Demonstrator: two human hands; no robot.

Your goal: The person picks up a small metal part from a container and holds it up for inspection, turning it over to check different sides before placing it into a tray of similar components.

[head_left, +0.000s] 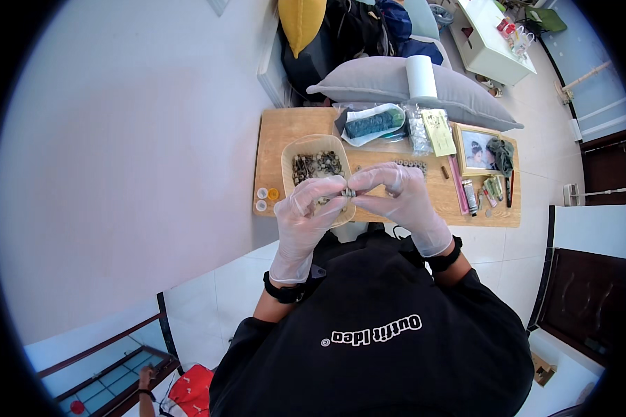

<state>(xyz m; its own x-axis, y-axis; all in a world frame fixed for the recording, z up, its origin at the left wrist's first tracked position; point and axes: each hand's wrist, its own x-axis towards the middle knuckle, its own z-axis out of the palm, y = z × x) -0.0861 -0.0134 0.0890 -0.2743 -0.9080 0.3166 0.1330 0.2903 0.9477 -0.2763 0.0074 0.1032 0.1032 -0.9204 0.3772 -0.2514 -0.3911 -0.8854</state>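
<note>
My gloved left hand (302, 215) and gloved right hand (403, 205) both pinch a small grey piece (348, 192), raised over the right side of a square wooden-coloured bowl (290, 160). Dark, tangled small bits (306, 167) lie inside the bowl, partly hidden by my fingers. Behind my right hand, several small round grey parts (410, 164) sit in rows on the wooden table (278, 125). Small white and orange caps (273, 194) rest at the table's left end, beside the bowl.
Plastic packs (368, 125), a pink strip (459, 184), tubes (469, 196) and a framed photo (478, 149) crowd the table. A grey pillow (358, 76) and white roll (421, 76) lie behind. A wall (125, 160) borders the left. Another arm (146, 386) shows at lower left.
</note>
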